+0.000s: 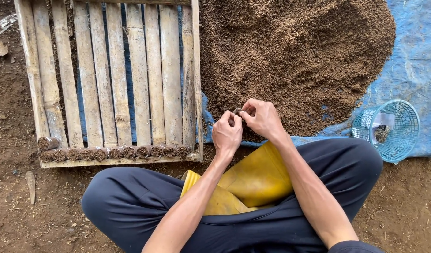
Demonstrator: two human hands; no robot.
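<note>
At centre frame, left hand [226, 133] and right hand [263, 118] together pinch one small dark pot [237, 111] between fingertips; left of them, about ten filled pots [114, 152] line one bamboo tray [117, 70]; beyond, one soil heap [295, 51]; right, one blue basket [389, 129].

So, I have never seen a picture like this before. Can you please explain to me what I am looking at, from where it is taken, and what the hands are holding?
The picture comes from a camera worn on a person's head, looking straight down. The person sits cross-legged on bare ground, with yellow boots tucked between the legs. The left hand and right hand meet in front, and their fingers pinch a small dark object; it is too small to identify. Behind the hands lies a big heap of brown soil on a blue tarp. To the left is a bamboo-slat tray, with a row of small soil-filled tubes along its near edge. To the right, a blue plastic basket lies on its side.
</note>
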